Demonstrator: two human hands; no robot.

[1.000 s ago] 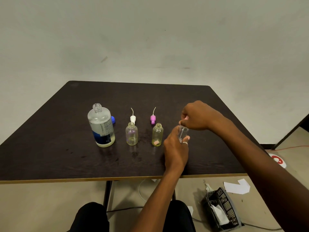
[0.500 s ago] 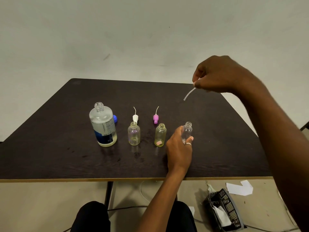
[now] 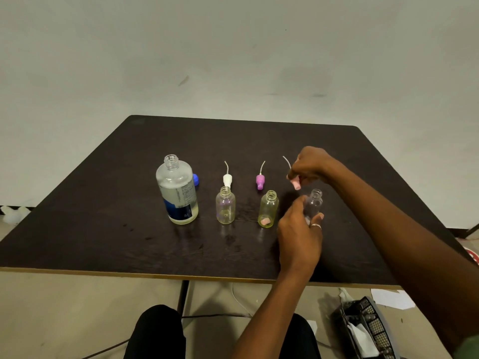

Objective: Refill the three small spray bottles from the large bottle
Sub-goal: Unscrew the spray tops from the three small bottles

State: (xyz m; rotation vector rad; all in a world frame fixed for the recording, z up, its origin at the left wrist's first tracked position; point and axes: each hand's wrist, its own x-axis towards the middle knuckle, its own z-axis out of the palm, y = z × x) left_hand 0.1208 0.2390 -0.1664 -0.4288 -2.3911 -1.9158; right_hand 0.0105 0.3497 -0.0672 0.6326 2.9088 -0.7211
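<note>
The large bottle (image 3: 178,190), uncapped and part full of clear liquid, stands at the left of the dark table (image 3: 103,216). To its right two small open bottles stand in a row: a clear one (image 3: 225,209) and a yellowish one (image 3: 268,209). My left hand (image 3: 299,234) grips a third small clear bottle (image 3: 314,202), upright on the table. My right hand (image 3: 309,167) holds that bottle's pink spray head (image 3: 295,183), tube pointing up, just behind the bottle. A white spray head (image 3: 227,178) and a purple one (image 3: 260,181) stand behind the other two.
A blue cap (image 3: 196,179) lies behind the large bottle. A black mesh basket (image 3: 368,330) with paper and loose paper sheets (image 3: 391,297) are on the floor at the right. My knees show under the table's front edge.
My right hand has lifted the spray head out of the third bottle, raised it high, then brought it down behind the bottle. My left hand has kept hold of the bottle.
</note>
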